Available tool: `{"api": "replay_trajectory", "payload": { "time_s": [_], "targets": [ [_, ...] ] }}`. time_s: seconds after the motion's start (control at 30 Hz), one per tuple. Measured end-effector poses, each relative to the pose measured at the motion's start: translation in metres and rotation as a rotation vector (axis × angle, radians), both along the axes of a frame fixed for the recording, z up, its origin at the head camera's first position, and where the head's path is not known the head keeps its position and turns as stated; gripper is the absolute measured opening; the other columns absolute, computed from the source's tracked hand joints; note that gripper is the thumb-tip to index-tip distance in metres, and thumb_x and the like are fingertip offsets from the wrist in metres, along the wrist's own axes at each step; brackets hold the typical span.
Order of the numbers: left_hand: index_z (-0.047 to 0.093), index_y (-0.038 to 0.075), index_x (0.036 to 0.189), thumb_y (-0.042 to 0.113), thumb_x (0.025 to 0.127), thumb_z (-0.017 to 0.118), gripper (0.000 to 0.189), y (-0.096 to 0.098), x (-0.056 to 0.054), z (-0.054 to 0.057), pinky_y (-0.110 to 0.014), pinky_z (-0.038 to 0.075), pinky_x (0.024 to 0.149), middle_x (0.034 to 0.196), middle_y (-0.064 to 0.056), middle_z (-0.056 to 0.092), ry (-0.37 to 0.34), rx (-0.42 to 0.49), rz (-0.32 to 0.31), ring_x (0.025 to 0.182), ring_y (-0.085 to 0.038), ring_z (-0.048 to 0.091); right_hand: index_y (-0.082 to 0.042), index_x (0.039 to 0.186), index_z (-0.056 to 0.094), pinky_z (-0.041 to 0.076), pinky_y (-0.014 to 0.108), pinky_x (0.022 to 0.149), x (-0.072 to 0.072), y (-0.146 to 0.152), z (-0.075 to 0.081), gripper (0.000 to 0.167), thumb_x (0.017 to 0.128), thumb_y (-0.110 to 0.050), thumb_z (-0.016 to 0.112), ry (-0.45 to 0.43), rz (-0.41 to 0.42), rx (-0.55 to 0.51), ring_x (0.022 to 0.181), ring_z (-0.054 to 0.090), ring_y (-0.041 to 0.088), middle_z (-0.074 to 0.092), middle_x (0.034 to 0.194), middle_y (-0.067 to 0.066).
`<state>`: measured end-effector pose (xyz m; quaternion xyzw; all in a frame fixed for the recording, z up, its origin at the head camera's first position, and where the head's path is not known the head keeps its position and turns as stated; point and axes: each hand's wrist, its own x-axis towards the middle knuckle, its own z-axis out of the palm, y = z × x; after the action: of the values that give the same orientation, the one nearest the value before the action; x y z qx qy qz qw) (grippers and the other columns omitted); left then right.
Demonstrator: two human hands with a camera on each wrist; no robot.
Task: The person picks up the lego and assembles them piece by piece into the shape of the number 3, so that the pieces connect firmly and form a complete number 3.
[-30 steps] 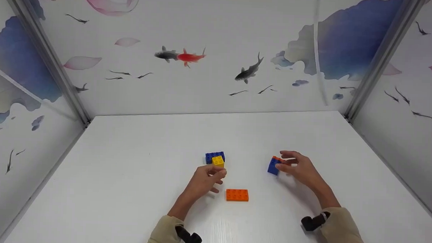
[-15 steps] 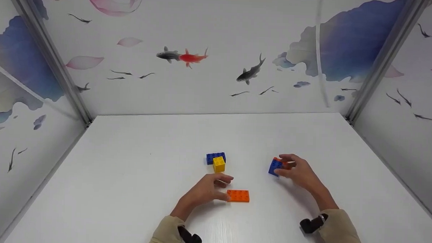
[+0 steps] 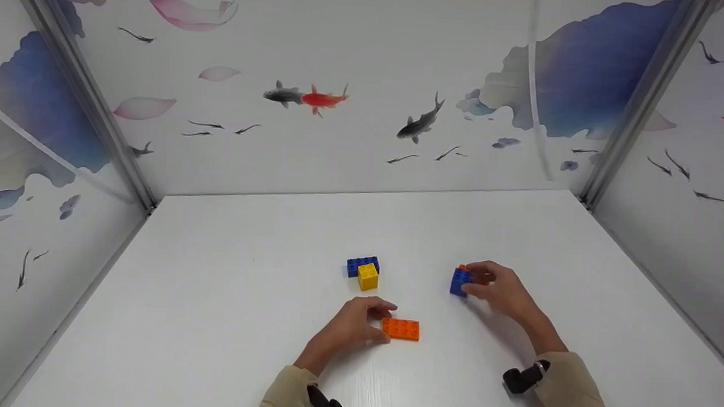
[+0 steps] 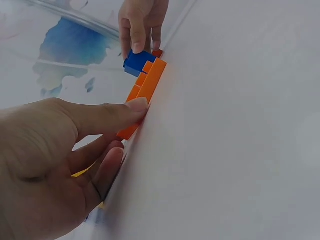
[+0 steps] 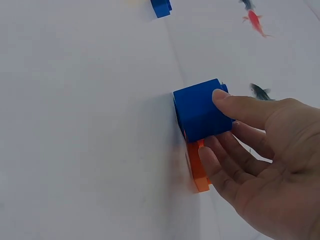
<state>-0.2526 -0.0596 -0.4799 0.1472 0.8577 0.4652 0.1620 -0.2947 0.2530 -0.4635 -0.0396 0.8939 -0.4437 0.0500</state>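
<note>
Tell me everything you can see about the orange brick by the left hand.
The orange brick is a low rectangular block, apparently plastic, with two rows of four studs. It seems to lie stud side up on the white table, long side roughly left to right. The left hand has its thumb at the left end; whether it grips is unclear.

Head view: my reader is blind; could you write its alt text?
A person's left hand grips one end of an orange brick on a white table; the right hand holds a blue brick, an orange piece showing behind it. Beyond the left hand, a yellow brick partly hides a second blue brick.
</note>
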Motion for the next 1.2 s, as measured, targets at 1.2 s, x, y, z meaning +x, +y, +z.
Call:
{"api": "replay_trajectory", "payload": {
  "time_s": [1.2],
  "targets": [
    [0.075,0.018,0.112,0.009,0.084,0.080,0.030,0.002,0.006,-0.002,-0.037,0.055,0.099,0.108,0.004,0.069,0.059,-0.051,0.020,0.099,-0.013,0.061,-0.009,0.129,0.063,0.057,0.040,0.096,0.051,-0.061,0.049,0.039,0.094,-0.024,0.071,0.164,0.237,-0.010,0.111,0.065,0.026,0.066,0.125,0.012]
  ]
}}
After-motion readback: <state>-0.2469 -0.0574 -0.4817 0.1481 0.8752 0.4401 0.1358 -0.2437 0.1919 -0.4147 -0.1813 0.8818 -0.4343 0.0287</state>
